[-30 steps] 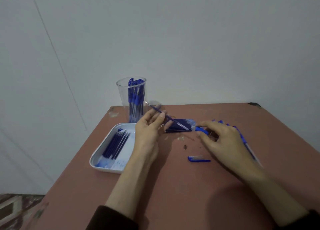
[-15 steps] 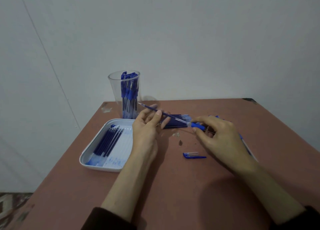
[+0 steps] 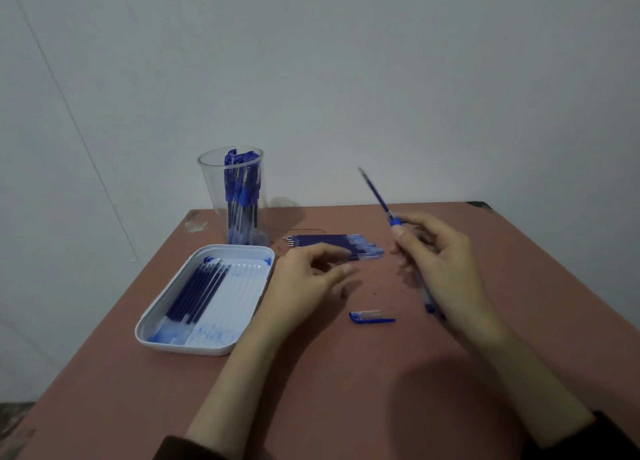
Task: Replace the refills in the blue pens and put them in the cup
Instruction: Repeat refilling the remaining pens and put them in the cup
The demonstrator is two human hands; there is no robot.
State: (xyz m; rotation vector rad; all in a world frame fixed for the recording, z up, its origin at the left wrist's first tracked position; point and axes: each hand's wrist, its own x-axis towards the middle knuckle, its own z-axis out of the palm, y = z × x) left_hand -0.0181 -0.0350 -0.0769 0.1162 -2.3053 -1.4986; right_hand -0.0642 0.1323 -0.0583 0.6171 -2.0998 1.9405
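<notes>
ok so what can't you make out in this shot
Head view only.
Barrel: mostly hidden under the right hand.
Refill in that hand: motion-blurred, tip unclear.
Loose refills: partly covered by the left hand, uncountable.
Pens in the cup: bunched, count unclear.

The right hand pinches a refill at its lower end, beside a blue collar. The refill is raised off the table and tilts up toward the far left. The left hand is over the table, fingers loosely curled, holding nothing, just near of a row of refills lying flat. A barrel lies partly hidden under the right hand. A blue cap lies on the table between the hands, on the near side. At far left, a clear cup holds upright pens. Near of it, a white tray holds dark tray refills laid side by side; its floor is smeared blue.
</notes>
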